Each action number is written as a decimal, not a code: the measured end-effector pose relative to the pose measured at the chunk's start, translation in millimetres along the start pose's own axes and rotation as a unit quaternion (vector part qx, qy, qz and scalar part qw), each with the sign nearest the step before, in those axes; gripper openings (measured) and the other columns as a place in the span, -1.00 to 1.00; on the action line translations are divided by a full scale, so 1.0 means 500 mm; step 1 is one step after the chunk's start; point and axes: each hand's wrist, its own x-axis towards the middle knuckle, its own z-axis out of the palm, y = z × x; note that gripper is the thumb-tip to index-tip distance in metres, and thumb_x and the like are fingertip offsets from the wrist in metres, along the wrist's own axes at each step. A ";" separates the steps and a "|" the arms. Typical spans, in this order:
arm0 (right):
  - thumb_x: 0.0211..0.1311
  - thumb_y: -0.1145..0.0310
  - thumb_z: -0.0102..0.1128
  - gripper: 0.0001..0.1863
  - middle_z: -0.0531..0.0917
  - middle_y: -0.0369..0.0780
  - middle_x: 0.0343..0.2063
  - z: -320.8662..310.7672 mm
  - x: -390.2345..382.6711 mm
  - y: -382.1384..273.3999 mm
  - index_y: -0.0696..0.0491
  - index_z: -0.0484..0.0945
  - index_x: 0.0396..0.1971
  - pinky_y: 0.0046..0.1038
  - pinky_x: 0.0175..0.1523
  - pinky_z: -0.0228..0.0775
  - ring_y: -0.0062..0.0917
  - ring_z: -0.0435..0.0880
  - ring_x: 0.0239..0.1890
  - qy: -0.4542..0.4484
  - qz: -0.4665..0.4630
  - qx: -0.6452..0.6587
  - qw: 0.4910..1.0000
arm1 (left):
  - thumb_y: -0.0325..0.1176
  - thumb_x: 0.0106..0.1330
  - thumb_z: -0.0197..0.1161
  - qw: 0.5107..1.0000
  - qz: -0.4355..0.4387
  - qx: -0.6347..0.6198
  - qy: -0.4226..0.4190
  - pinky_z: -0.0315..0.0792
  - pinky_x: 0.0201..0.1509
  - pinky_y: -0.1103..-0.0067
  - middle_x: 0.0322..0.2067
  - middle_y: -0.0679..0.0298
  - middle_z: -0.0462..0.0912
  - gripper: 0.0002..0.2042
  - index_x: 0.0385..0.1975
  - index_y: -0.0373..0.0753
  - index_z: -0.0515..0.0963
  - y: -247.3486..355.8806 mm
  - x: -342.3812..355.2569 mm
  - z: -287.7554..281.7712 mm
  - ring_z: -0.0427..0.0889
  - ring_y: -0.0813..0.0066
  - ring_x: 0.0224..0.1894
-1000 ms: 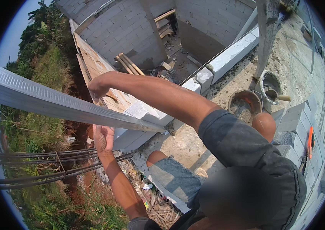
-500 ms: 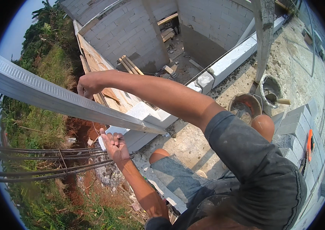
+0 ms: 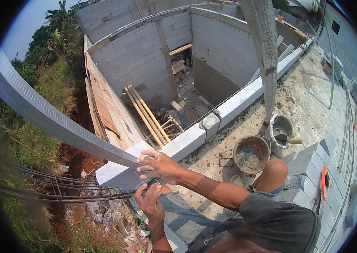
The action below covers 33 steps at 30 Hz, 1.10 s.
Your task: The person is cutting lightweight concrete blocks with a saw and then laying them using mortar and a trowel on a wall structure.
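A long silvery metal profile [image 3: 67,122] slants from the upper left down to the white block wall's corner. My right hand [image 3: 161,168] is at its lower end, fingers stretched out and apart; whether they touch the metal I cannot tell. Just below, my left hand [image 3: 150,204] has its fingers curled and pinched on a thin pale line [image 3: 148,179], string or wire, which loops between both hands. Under the profile's end lies a white lightweight block [image 3: 117,172], part of the low wall course [image 3: 182,144].
An upright timber post [image 3: 265,59] stands beside a mortar bucket [image 3: 252,154] and a second bucket [image 3: 281,130] with a trowel. Stacked grey blocks [image 3: 307,168] and an orange-handled saw [image 3: 324,183] are at right. Steel bars [image 3: 81,192] jut out left above a drop. Bamboo poles [image 3: 147,116] lean inside the walls.
My right hand has come down from beyond the profile to its lower end, beside my left hand. The left hand's fingers have curled around the thin line. The head view has shifted.
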 end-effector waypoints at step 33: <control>0.18 0.20 0.22 -0.82 0.74 -0.19 -0.38 0.098 0.219 -0.258 -0.06 0.72 -0.37 -0.29 -0.19 0.54 -0.32 0.74 -0.24 -0.107 -0.224 -0.904 0.347 | -0.05 0.45 0.13 0.730 -0.361 -0.574 -0.089 0.46 0.16 0.34 -0.04 0.11 0.52 -0.46 0.24 -0.32 0.28 -0.218 0.300 -0.057 0.54 0.29 0.05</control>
